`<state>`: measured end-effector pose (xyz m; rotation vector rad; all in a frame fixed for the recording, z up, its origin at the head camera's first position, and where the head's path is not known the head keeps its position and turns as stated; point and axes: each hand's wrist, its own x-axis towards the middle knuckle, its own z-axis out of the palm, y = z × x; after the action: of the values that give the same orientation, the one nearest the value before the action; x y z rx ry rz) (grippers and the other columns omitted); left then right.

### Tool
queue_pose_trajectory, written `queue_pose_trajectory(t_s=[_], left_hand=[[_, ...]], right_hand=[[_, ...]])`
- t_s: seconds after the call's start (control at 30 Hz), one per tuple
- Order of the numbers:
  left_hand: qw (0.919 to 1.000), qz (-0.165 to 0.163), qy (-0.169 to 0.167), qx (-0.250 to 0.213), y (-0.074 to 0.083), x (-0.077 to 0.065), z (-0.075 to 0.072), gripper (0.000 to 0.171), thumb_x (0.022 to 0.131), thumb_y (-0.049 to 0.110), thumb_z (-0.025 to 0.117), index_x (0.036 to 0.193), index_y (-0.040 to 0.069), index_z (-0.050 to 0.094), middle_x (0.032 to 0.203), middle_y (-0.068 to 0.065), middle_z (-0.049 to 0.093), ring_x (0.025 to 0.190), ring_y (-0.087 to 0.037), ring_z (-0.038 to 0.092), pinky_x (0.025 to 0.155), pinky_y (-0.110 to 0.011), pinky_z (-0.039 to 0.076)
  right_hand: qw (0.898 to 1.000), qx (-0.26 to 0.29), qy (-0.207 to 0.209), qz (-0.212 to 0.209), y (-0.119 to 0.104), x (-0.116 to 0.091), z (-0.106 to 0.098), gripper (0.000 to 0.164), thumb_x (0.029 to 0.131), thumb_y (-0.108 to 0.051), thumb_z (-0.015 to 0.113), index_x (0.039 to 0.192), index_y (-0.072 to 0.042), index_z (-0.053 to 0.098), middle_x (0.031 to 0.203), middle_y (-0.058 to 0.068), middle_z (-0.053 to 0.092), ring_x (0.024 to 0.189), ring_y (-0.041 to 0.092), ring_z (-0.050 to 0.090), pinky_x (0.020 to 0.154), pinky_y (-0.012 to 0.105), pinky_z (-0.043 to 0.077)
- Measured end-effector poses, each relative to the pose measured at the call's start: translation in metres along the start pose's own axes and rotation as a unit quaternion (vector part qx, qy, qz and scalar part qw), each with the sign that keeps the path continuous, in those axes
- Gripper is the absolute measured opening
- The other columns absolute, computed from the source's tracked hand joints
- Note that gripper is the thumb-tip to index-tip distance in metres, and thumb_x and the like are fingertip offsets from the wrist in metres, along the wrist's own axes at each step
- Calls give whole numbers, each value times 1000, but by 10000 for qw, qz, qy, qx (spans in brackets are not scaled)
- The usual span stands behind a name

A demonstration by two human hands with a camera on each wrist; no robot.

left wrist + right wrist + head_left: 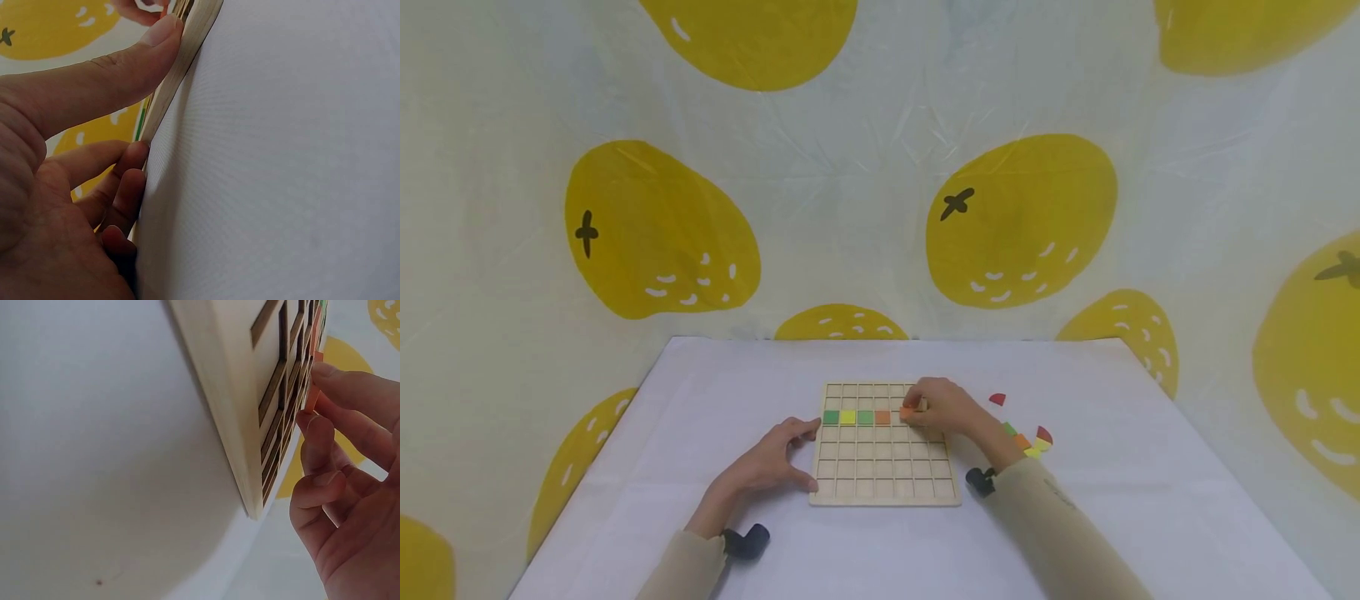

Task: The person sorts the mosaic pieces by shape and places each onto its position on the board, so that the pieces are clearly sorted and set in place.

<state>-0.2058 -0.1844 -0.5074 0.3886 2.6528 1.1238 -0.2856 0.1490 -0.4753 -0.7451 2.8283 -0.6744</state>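
Observation:
A pale wooden grid board [883,490] lies flat on the white-covered table. One of its upper rows holds, from the left, a green tile [831,417], a yellow tile [847,417], a lighter green tile [865,417] and an orange tile [882,417]. Just right of these, my right hand [946,407] pinches another orange tile [312,397] between thumb and fingers, close over the same row. My left hand [767,457] rests against the board's left side, thumb at the near corner and fingertips along the edge farther up.
Right of the board, partly behind the right forearm, lie loose pieces: a red quarter-round piece [997,399], a green piece [1008,428], an orange piece [1022,442], a yellow piece [1033,452] and a red-and-cream piece [1044,435]. A fruit-printed curtain [850,208] hangs behind the table.

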Motion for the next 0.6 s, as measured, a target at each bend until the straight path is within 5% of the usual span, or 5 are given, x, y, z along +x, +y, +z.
queue_pose_trajectory(t_s=[0.6], left_hand=[[10000, -72, 8, -39, -1, 2, 2, 108, 62, 28, 99, 155, 10, 47, 125, 4, 60, 120, -20, 51, 111, -49, 43]], right_hand=[[9994, -35, -240, 262, -13, 5, 3, 17, 90, -28, 79, 104, -18, 78, 101, -7, 70, 94, 15, 58, 94, 39, 52]])
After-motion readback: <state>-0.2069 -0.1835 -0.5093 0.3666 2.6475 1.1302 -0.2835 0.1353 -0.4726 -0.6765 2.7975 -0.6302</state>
